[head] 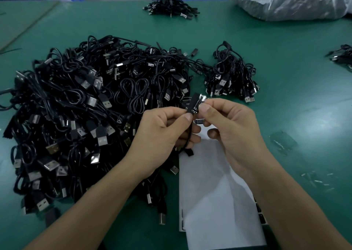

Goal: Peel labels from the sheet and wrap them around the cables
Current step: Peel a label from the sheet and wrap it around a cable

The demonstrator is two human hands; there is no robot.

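Observation:
Both hands meet at the middle of the view over a white label sheet (213, 183). My left hand (162, 133) pinches the lower end of a small black controller block on a cable (196, 105), whose thin black cord hangs down past my fingers. My right hand (228, 127) pinches a black label with white print against that block's upper right side. A second black label (199, 121) shows just below, between my hands. Most of the sheet is bare white backing, with a few dark labels at its lower edges.
A big heap of black USB cables (85, 112) fills the left of the green table (304, 101). A smaller pile (232, 76) lies right of it, another pile (171, 8) far back, a plastic-wrapped bag (291, 0) top right. Scraps (283, 141) lie to the right.

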